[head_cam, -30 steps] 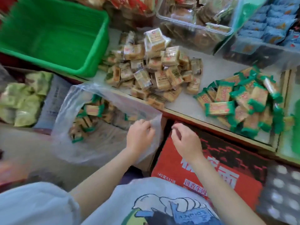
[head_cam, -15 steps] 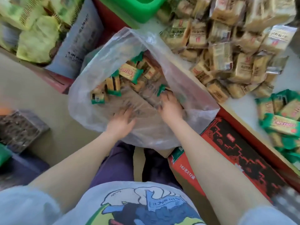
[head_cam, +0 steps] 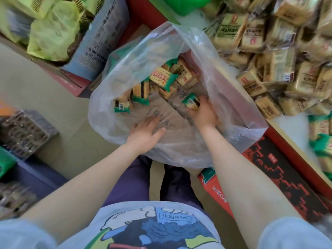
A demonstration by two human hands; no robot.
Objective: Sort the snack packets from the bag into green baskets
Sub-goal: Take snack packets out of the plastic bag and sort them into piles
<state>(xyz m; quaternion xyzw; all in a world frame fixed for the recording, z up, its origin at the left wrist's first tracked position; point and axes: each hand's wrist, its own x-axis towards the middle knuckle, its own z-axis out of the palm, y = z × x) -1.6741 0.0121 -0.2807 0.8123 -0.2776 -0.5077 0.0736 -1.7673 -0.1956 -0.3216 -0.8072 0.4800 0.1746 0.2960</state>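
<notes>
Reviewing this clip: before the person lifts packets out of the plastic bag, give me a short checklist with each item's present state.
1. Bag mouth open enough to reach in: ok. The clear plastic bag gapes wide and both hands are inside it.
2. Right hand has a packet: ok. Its fingers curl round a green-edged packet.
3. Left hand has a packet: not ok. It lies flat with straight fingers, holding nothing.
4. More packets left to sort: ok. Several green-edged packets lie deeper in the bag.
5. Green basket ready to receive: cannot tell. Only a corner shows at the top edge.
</notes>
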